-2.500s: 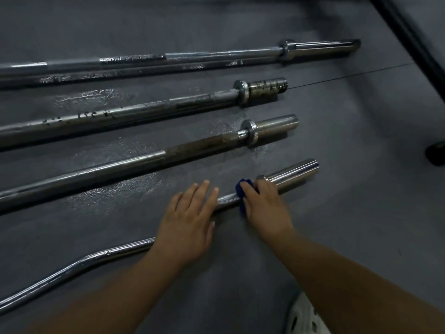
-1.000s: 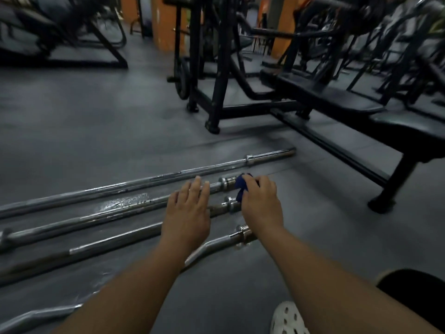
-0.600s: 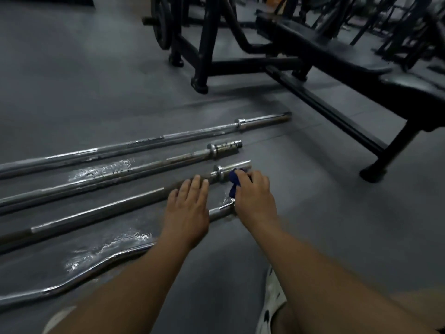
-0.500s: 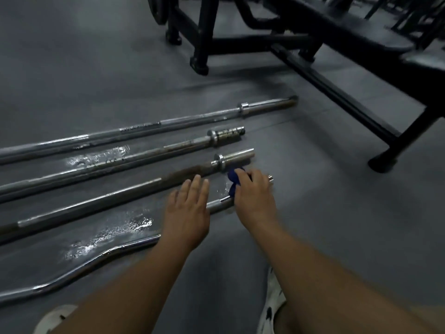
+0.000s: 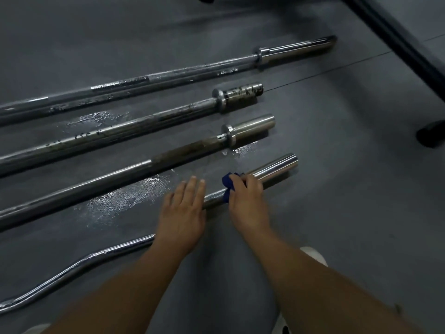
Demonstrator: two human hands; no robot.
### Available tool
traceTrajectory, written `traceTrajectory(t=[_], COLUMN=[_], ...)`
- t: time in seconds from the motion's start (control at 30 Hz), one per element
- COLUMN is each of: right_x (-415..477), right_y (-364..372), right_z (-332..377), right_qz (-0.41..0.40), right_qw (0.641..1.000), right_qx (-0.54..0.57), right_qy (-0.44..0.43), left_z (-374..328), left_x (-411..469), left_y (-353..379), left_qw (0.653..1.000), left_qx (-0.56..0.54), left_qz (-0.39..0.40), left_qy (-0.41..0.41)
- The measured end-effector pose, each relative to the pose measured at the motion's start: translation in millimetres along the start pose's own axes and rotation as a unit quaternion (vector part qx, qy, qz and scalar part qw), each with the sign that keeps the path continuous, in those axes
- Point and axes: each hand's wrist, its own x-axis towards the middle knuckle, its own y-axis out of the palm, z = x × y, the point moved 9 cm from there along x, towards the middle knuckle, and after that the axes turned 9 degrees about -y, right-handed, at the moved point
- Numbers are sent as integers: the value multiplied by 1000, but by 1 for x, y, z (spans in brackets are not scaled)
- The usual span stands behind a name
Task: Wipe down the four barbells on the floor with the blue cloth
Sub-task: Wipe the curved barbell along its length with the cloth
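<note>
Curl bar (image 5: 274, 168), nearest of 4: left hand (image 5: 183, 213) flat, fingers open, steadying it; right hand (image 5: 248, 201) closed on blue cloth (image 5: 228, 183), wiping near sleeve

Bars all run off the frame edge

Left hand (image 5: 183, 213) hides part of the curl bar (image 5: 72, 268); right hand (image 5: 248, 201) covers most of the blue cloth (image 5: 227, 180), and its collar's buried too.

Wet patches (image 5: 115, 201) on grey floor (image 5: 337, 213); black frame bar (image 5: 397, 42), white shoe (image 5: 314, 255) nearby.
</note>
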Motion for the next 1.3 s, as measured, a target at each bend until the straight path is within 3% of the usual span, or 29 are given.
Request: traceTrajectory(t=[0.27, 0.6, 0.8, 0.97, 1.13, 1.3], right_x=[7, 1, -14, -4, -7, -3], right_y=[36, 43, 58, 56, 68, 65], right_z=[-11, -11, 1, -8, 8, 8], right_qz=[25, -5, 77, 19, 54, 94], right_qw=[999, 999, 982, 999, 993, 992], right_qx=[-32, -50, -77, -15, -4, -20], right_qy=[-5, -19, -154, -37, -103, -86], left_z=[-3, 1, -3, 2, 9, 11], left_x=[21, 23, 19, 17, 18, 16], left_y=[44, 54, 49, 52, 49, 40], left_qw=[999, 999, 999, 999, 999, 999], left_qx=[-3, -24, -20, -26, -29, -40], left_qz=[46, 12, -1, -4, 6, 3], left_qy=[24, 40, 34, 30, 26, 23])
